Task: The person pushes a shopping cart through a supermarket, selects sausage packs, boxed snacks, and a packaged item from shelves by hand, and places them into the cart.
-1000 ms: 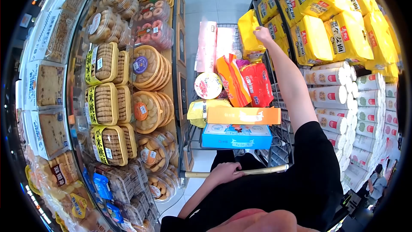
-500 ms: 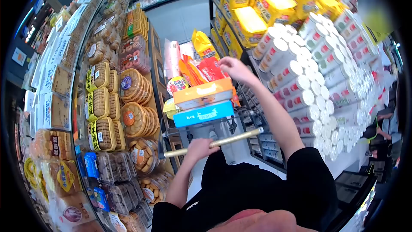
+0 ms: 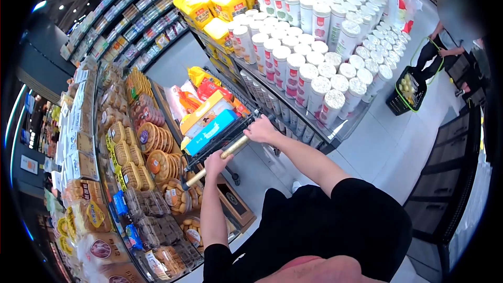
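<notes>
My left hand (image 3: 216, 163) is closed around the pale bar of a shopping cart handle (image 3: 234, 147). Near the bar's other end, my right hand (image 3: 260, 129) is wrapped on it too. In the cart, just beyond the handle, a blue box (image 3: 212, 132) lies nearest to me. An orange-and-white box (image 3: 203, 115) is behind it. Farther in are a red packet (image 3: 210, 97), a yellow bag (image 3: 201, 77) and a pink-and-white package (image 3: 176, 100). The lower part of the cart is partly hidden by its load.
Left of the cart runs a shelf of packaged cookies (image 3: 157, 162). On the right, white canisters (image 3: 314, 73) crowd a display with a corner jutting into the aisle. Yellow bags (image 3: 220, 0) are stacked behind them. At the right, a person holds a black-and-green basket (image 3: 406, 91).
My right hand has moved from the red packet in the cart back to the handle. My view has turned right, bringing the person with the basket into sight. My left hand stays on the bar.
</notes>
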### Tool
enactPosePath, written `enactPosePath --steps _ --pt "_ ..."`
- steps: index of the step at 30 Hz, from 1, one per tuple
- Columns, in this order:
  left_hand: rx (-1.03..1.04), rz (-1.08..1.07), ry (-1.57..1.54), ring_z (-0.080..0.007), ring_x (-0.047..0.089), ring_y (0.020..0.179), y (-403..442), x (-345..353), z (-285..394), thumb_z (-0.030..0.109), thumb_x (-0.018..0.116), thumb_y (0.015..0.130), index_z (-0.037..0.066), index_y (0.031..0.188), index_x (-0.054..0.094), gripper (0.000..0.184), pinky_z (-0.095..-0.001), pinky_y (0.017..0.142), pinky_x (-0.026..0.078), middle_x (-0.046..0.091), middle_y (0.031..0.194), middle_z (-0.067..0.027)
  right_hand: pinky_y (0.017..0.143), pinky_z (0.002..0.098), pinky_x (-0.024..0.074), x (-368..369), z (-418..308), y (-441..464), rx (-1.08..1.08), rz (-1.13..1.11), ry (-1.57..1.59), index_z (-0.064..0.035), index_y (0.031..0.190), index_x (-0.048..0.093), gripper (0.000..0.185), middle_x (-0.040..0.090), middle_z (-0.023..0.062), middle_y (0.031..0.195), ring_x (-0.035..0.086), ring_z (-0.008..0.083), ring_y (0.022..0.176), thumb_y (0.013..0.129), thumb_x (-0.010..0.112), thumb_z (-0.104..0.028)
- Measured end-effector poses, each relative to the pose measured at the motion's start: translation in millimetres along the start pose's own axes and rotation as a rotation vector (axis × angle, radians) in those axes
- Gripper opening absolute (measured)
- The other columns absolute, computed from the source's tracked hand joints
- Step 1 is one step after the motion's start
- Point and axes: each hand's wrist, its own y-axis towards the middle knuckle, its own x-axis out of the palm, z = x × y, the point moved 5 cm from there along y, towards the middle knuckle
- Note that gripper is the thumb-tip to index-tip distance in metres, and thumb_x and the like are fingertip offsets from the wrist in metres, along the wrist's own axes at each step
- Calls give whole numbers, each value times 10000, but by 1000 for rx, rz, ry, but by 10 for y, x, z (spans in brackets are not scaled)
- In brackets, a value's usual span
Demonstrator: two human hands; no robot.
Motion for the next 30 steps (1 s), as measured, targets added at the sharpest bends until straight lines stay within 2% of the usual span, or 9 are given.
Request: enactPosePath --steps 2,4,10,12,13,16,17,21,30 --pt "-18 -23 -6 -355 680 835 -184 53 27 588 703 778 99 850 669 496 -462 741 514 702 799 -130 828 464 422 4 -49 -159 59 -77 -47 -63 705 732 498 695 134 720 672 282 758 898 491 -454" --pt "0 32 14 -349 682 838 -417 74 90 571 706 783 108 889 678 476 -454 748 519 707 810 -122 818 437 450 -73 -135 -369 60 9 -53 -61 662 722 489 682 132 664 674 290 680 881 497 -436" --pt "145 110 -194 -341 681 847 -1037 145 9 487 712 807 123 975 691 401 -465 757 517 702 848 -135 801 437 461 -26 -258 -865 37 104 -92 -80 641 711 424 679 119 640 671 276 640 863 505 -377" --pt "89 -16 -48 -324 681 897 -1342 121 -177 389 721 810 112 977 689 325 -441 785 529 714 933 -124 794 423 467 -28 -304 -1063 73 120 -109 -85 632 709 404 683 117 646 674 273 637 851 511 -360" --pt "60 -78 54 -327 686 880 -1438 93 -288 404 722 803 109 954 694 333 -445 779 535 716 907 -132 801 423 474 -67 -299 -1118 76 134 -137 -92 618 706 377 678 117 639 677 277 640 834 520 -339" --pt "-130 -93 136 -340 688 848 -1771 190 -704 454 717 793 101 931 698 380 -456 756 540 712 873 -147 831 436 478 -120 -327 -1299 126 73 -155 -94 621 707 360 674 123 634 677 290 642 824 524 -328" --pt "-84 7 111 -350 688 800 -1868 217 -690 439 693 787 99 871 710 350 -463 728 541 708 817 -151 834 437 478 -130 -332 -1352 148 71 -162 -93 629 708 338 672 131 636 674 296 637 814 528 -312" --pt "-63 141 59 -338 687 743 -2007 291 -601 293 638 765 112 766 711 195 -456 698 542 702 752 -125 764 422 462 -118 -325 -1474 185 22 -210 -90 654 709 305 680 133 659 675 287 642 803 533 -289" --pt "-89 154 27 -330 687 752 -1804 265 -813 252 645 750 114 796 721 163 -439 691 548 705 773 -119 798 441 466 -40 -404 -1237 252 15 -258 -80 714 726 307 698 141 706 688 302 687 819 522 -282"
